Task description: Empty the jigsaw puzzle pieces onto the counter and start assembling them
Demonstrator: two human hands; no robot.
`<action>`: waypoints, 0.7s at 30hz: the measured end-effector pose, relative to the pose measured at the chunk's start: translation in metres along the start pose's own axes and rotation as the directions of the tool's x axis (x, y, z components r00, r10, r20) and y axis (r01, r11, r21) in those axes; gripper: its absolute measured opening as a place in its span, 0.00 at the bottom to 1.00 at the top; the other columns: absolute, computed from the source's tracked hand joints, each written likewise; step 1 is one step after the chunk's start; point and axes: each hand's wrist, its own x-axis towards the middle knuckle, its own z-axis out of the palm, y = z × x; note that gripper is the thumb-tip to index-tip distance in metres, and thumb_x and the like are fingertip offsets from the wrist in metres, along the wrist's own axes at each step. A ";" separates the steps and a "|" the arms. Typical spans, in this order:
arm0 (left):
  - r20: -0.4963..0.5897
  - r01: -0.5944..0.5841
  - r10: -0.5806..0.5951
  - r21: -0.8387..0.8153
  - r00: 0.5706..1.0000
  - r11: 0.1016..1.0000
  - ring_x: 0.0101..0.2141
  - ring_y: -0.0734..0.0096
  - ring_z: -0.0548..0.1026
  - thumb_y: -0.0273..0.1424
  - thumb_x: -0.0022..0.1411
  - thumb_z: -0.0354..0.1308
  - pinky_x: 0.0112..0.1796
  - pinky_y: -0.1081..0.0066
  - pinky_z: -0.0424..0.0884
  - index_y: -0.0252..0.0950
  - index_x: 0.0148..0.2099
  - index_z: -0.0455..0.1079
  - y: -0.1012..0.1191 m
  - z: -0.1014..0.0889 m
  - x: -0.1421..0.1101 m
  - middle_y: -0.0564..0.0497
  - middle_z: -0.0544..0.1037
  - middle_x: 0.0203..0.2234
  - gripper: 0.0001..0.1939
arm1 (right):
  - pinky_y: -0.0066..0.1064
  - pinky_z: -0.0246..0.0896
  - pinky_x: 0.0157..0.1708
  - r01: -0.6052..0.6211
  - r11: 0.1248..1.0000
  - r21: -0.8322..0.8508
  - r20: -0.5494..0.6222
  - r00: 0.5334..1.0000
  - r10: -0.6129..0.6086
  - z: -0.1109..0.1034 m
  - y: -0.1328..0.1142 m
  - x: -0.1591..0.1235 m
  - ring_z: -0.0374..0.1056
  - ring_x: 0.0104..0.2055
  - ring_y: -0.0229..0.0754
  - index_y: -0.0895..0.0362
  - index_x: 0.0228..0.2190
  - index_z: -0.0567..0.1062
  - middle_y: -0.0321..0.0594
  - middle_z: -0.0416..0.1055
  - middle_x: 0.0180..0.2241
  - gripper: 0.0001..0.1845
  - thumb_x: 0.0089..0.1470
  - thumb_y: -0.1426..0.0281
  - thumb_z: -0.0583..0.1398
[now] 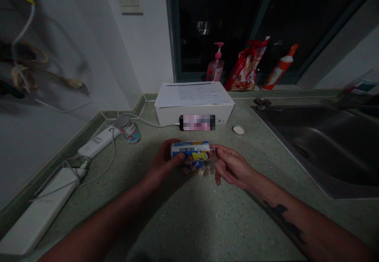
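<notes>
Your left hand (162,162) is closed around a small blue and yellow tube (191,151). Your right hand (232,167) is half open, with its fingertips (216,150) on the clear end. The tube is held on its side just above little tan bits (197,170) on the counter (166,218). It looks light and smooth, so it may slip. Its middle looks best to hold.

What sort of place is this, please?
It is probably a home kitchen: a steel sink is set into a speckled counter, and a pink pump bottle stands by the window.
</notes>
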 end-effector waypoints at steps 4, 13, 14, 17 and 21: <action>0.023 -0.016 0.016 0.016 1.000 1.000 0.49 0.47 0.80 0.45 0.58 0.76 0.51 0.49 0.79 0.42 0.55 0.72 0.001 -0.001 -0.001 0.41 0.80 0.48 0.27 | 0.29 0.78 0.24 0.061 0.998 -0.010 0.038 0.997 -0.060 0.002 -0.003 -0.001 0.54 0.12 0.24 0.53 0.57 0.80 0.33 0.83 0.33 0.27 0.59 0.58 0.73; 0.011 -0.006 0.005 0.048 1.000 0.999 0.47 0.49 0.80 0.47 0.58 0.75 0.50 0.51 0.79 0.40 0.54 0.74 0.012 0.003 -0.006 0.43 0.81 0.45 0.27 | 0.29 0.79 0.26 0.065 0.990 -0.122 0.077 0.995 -0.056 0.000 -0.006 -0.001 0.50 0.12 0.23 0.55 0.54 0.81 0.27 0.76 0.24 0.25 0.60 0.56 0.72; 0.008 -0.007 0.006 0.051 1.000 0.999 0.47 0.49 0.80 0.47 0.58 0.75 0.50 0.50 0.79 0.40 0.54 0.74 0.012 0.003 -0.006 0.43 0.82 0.45 0.28 | 0.30 0.79 0.26 0.072 0.988 -0.134 0.084 0.995 -0.061 -0.001 -0.006 -0.002 0.50 0.12 0.24 0.55 0.54 0.81 0.26 0.75 0.23 0.25 0.60 0.56 0.72; 0.016 -0.005 0.004 0.047 1.000 0.999 0.47 0.48 0.81 0.48 0.57 0.76 0.50 0.50 0.79 0.39 0.54 0.74 0.012 0.003 -0.006 0.41 0.82 0.46 0.29 | 0.30 0.80 0.27 0.087 0.981 -0.172 0.103 0.992 -0.070 -0.002 -0.007 -0.002 0.49 0.12 0.24 0.56 0.53 0.81 0.24 0.72 0.21 0.23 0.62 0.56 0.71; 0.034 -0.005 0.004 0.050 0.999 0.999 0.47 0.47 0.81 0.47 0.58 0.75 0.50 0.50 0.79 0.39 0.54 0.73 0.012 0.004 -0.006 0.41 0.82 0.46 0.28 | 0.30 0.79 0.26 0.090 0.970 -0.225 0.091 0.993 -0.071 -0.004 -0.010 -0.002 0.50 0.12 0.24 0.56 0.51 0.81 0.26 0.73 0.23 0.23 0.62 0.55 0.71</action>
